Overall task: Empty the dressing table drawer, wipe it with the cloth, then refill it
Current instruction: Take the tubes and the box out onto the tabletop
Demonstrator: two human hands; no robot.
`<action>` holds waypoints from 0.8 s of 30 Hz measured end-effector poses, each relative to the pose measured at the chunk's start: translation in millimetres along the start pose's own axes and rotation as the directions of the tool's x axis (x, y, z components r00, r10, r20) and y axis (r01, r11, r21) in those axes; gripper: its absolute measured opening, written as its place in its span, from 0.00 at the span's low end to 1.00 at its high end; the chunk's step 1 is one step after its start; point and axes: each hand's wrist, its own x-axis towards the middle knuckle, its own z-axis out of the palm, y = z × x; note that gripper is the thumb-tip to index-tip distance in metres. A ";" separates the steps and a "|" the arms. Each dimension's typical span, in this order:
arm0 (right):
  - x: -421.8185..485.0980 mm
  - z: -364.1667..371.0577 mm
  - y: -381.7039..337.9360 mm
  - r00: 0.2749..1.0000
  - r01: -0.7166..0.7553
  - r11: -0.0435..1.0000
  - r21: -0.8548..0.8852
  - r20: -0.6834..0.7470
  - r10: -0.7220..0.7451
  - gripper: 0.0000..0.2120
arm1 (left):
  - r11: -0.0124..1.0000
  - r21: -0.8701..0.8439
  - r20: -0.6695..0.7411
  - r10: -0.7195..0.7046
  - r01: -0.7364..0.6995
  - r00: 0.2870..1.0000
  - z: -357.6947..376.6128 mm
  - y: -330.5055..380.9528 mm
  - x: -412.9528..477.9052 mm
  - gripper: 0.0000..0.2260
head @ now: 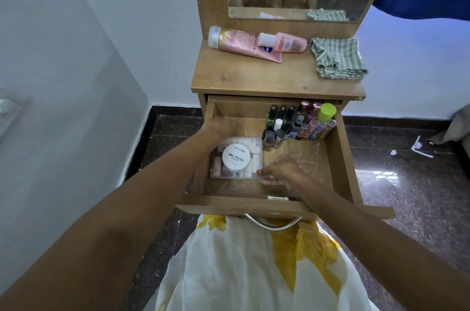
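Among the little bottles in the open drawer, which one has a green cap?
The bottle in the back right corner of the drawer: its wide lime-green cap is the only green one; the rest are mostly black, white or pink.

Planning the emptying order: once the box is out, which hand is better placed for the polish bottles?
Right, probably. The right hand is at the near right corner of the box, on the same side as the bottles at the back right of the drawer. The left hand would have to cross over.
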 end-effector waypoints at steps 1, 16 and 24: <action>0.3 -0.7 0.2 1.000 -0.004 1.000 -0.003 0.006 0.004 0.04 | 1.000 -0.005 -0.007 0.001 -0.001 1.000 0.8 0.7 -0.8 0.13; -2.8 -22.4 6.3 0.997 -0.078 0.987 -0.141 -0.010 0.077 0.18 | 0.972 -0.229 -0.042 -0.073 0.062 0.996 25.6 13.6 -14.7 0.15; 1.4 -22.8 6.3 0.997 -0.073 0.966 -0.250 -0.053 0.062 0.18 | 0.839 -0.431 -0.020 -0.377 0.332 0.926 45.3 23.4 -26.9 0.11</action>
